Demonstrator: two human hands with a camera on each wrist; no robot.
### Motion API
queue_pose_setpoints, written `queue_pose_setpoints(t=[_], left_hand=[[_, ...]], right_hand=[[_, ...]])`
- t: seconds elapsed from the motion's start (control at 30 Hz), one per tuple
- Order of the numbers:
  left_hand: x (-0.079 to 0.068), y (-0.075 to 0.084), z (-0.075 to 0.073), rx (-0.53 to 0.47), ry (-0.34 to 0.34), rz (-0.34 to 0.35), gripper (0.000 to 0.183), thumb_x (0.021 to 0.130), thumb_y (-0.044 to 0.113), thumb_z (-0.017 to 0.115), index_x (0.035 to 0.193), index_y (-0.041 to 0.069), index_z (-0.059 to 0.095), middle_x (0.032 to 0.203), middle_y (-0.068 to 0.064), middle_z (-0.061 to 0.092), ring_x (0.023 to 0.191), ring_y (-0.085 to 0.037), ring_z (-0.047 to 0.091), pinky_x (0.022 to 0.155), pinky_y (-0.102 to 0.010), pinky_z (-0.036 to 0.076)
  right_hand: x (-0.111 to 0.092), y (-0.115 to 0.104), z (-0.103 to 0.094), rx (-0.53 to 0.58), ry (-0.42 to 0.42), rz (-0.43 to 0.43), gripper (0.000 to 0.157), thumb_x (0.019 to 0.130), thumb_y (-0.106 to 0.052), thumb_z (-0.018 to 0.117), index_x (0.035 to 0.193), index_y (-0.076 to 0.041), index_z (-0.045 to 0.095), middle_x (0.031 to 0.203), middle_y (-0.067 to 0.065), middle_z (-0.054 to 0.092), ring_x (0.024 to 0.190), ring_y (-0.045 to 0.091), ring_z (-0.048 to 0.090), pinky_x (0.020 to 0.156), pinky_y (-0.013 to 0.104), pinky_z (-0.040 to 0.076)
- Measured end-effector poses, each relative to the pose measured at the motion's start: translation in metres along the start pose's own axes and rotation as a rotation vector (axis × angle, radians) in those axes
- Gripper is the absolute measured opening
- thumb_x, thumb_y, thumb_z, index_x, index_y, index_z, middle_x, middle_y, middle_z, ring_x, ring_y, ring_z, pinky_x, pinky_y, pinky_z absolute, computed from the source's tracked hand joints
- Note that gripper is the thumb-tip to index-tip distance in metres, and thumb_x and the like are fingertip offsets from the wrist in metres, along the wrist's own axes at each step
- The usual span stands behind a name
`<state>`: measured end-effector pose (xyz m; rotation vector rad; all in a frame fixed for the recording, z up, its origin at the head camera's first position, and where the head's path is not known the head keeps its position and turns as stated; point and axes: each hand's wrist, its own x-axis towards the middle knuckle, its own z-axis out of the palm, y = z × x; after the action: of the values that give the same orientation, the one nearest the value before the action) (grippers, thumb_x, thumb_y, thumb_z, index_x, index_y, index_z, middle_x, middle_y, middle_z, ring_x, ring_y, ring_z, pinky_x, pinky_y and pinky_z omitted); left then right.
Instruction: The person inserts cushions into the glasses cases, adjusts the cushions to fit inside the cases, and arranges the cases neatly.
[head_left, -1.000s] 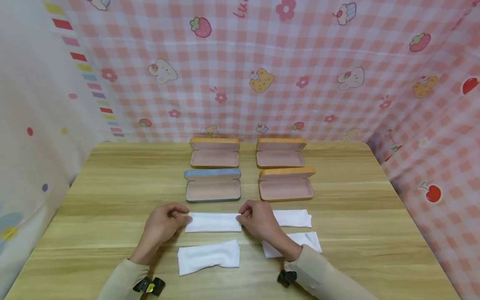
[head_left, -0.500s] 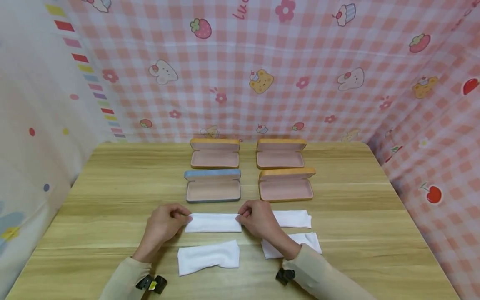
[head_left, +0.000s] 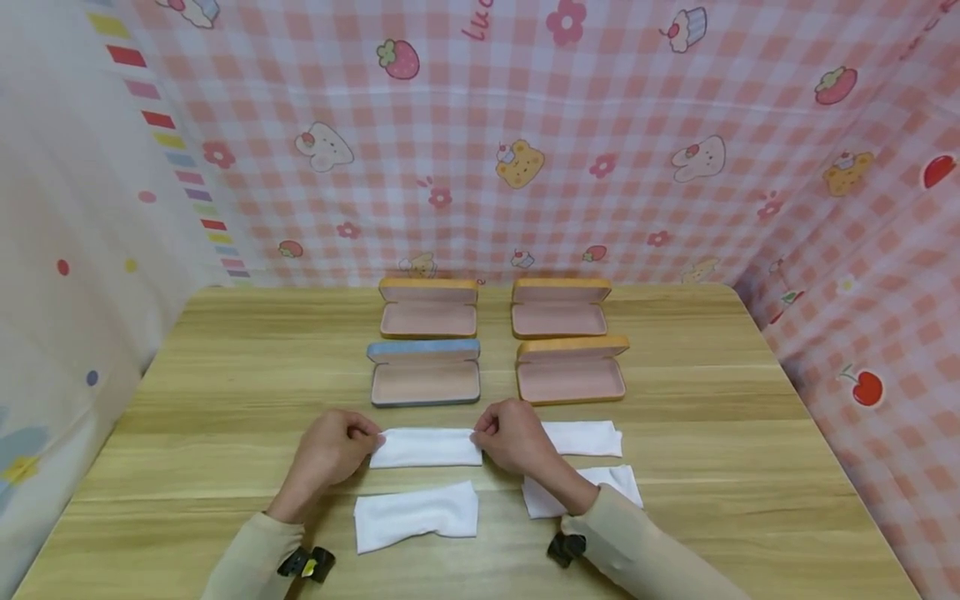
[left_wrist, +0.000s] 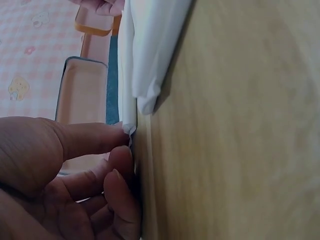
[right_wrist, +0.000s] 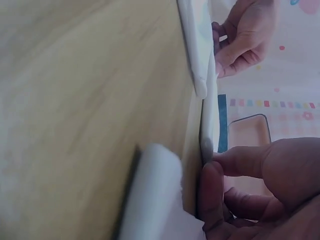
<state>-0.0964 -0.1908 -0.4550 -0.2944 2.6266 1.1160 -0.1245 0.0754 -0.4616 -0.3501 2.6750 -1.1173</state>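
Observation:
A folded white cloth (head_left: 426, 447) lies flat on the table in front of the blue case. Its left end is pinched between the thumb and fingers of my left hand (head_left: 330, 450). My right hand (head_left: 516, 437) pinches the right end the same way. Both wrist views show the fingertips at the cloth's ends, low against the tabletop. Nearer to me is a second folded white cloth (head_left: 416, 512), slightly crooked. Two more white cloths lie to the right, an upper one (head_left: 588, 437) and a lower one (head_left: 622, 483), each partly hidden by my right hand or forearm.
Behind the cloths, several hinged cases stand with lids up and pink linings showing: a blue one (head_left: 426, 383), a yellow one (head_left: 572, 379) beside it, and two yellow ones farther back, left (head_left: 429, 319) and right (head_left: 558, 319). A patterned curtain (head_left: 480, 167) hangs behind the table.
My left thumb and index finger have drawn together on the cloth's left corner. The right hand, cloths and cases have hardly moved.

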Motion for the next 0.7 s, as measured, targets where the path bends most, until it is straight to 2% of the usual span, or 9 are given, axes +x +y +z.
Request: queue_pose_setpoints(t=[0.3, 0.5, 0.7], left_hand=[[-0.0032, 0.0012, 0.0008, 0.085, 0.012, 0.094, 0.009, 0.094, 0.008, 0.068, 0.090, 0.003, 0.075, 0.076, -0.004, 0.062, 0.069, -0.017, 0.055, 0.061, -0.027, 0.041], [-0.0050, 0.0030, -0.0015, 0.126, -0.010, 0.087, 0.007, 0.093, 0.004, 0.067, 0.091, 0.003, 0.074, 0.081, -0.005, 0.065, 0.073, -0.019, 0.056, 0.062, -0.027, 0.041], [-0.0058, 0.0007, -0.0009, 0.134, 0.011, 0.113, 0.007, 0.090, 0.003, 0.067, 0.089, 0.004, 0.074, 0.082, -0.004, 0.067, 0.073, -0.019, 0.056, 0.064, -0.027, 0.042]], right_hand=[[0.0016, 0.0012, -0.0039, -0.049, -0.054, -0.073, 0.011, 0.091, -0.008, 0.071, 0.081, -0.007, 0.074, 0.070, -0.002, 0.064, 0.063, 0.008, 0.054, 0.057, 0.019, 0.044], [0.0014, 0.0020, -0.0053, -0.053, -0.084, -0.075, 0.010, 0.093, -0.009, 0.070, 0.084, -0.007, 0.074, 0.073, -0.002, 0.065, 0.065, 0.008, 0.055, 0.058, 0.019, 0.045], [-0.0003, 0.0032, -0.0089, -0.028, -0.110, -0.052, 0.009, 0.095, -0.013, 0.070, 0.087, -0.009, 0.073, 0.077, -0.002, 0.066, 0.070, 0.008, 0.056, 0.063, 0.021, 0.047]])
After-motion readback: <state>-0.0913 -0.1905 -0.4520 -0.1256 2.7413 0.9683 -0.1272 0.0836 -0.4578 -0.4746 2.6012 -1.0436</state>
